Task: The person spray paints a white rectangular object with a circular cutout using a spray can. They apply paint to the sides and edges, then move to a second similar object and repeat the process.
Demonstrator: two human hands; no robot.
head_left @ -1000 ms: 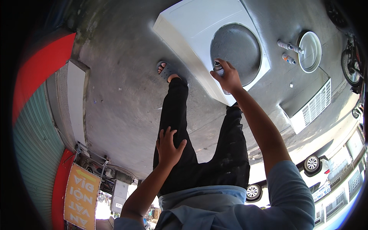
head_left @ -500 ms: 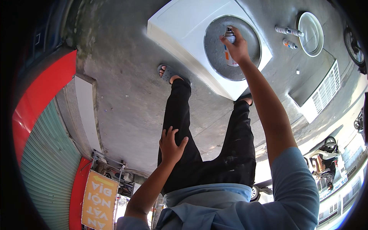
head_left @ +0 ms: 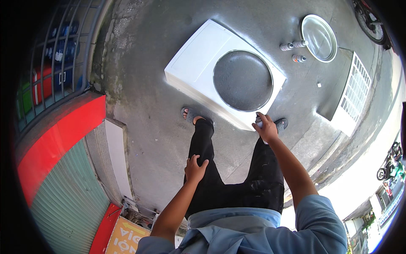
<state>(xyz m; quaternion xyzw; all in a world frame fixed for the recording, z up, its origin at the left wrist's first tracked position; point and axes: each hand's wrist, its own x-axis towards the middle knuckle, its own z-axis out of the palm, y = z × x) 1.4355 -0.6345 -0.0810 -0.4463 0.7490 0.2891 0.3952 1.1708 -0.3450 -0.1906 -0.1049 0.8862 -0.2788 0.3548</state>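
A spray can (head_left: 259,121) is in my right hand (head_left: 268,129), upper part showing, the rest hidden by my fingers and palm. It is beside the near right corner of a white appliance panel (head_left: 192,57), which lies on the ground and has a large round opening (head_left: 243,80) with grey floor visible through it. My left hand (head_left: 195,170) rests on my left knee over the black trousers, its fingers apart and holding nothing. My feet, in grey sandals, stand along the panel's near side.
Several cans, including an upright-looking one (head_left: 299,58), stand beside a white round ring (head_left: 334,44) at the far right. A white slatted grille panel (head_left: 355,91) lies right of them. A motorbike (head_left: 372,25) is beyond. A red-edged green shutter (head_left: 67,186) lines the left.
My right hand has drawn the spray can back from above the round opening toward my right knee. My left hand stays on the left knee. The view has shifted, showing more of the far ground.
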